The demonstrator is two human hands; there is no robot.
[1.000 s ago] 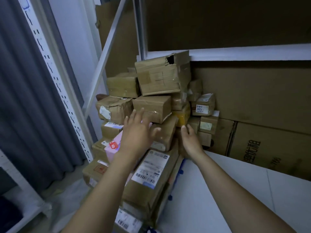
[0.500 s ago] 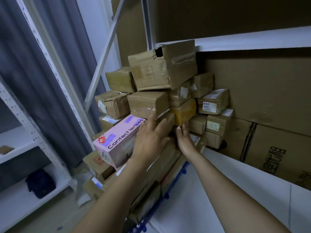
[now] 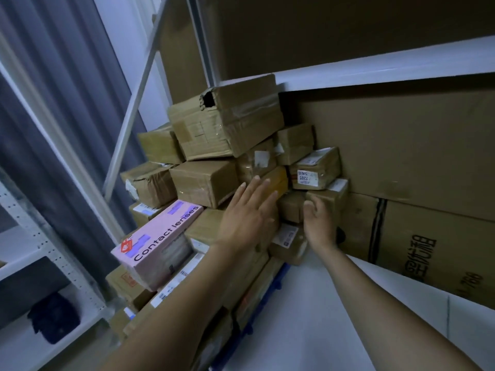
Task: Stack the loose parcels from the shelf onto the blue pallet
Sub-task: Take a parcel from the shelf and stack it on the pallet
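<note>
Brown cardboard fills the middle of your view: a heap of parcels [image 3: 203,183] piled on the blue pallet [image 3: 277,283], whose edge shows only as a strip beneath the lowest boxes. Your left hand [image 3: 245,218] lies wide open on the front of the heap, fingers straight and spread. Its palm is on a tan parcel [image 3: 203,228] and its fingertips [image 3: 257,179] reach up onto a yellow parcel [image 3: 280,180]. It holds nothing. Your right hand [image 3: 320,226] is just beside it, fingers curled in at the edge of a small brown parcel [image 3: 290,207]; whether it truly grips that parcel, you cannot tell.

Left of your left wrist, a pink box [image 3: 160,242] printed "Contact lenses" sits tilted on the heap. At the top rests a large taped box [image 3: 233,121] with a torn hole in its corner. To the right, a labelled parcel [image 3: 313,170] sits against the big cartons [image 3: 401,156] standing behind. A white shelf beam [image 3: 375,65] runs above the cartons.

White floor [image 3: 321,317] spreads under your right forearm. On your left hang grey curtains [image 3: 53,103], and in front of them stands a white shelving unit [image 3: 40,253] with a dark bundle [image 3: 53,317] on its lower shelf.
</note>
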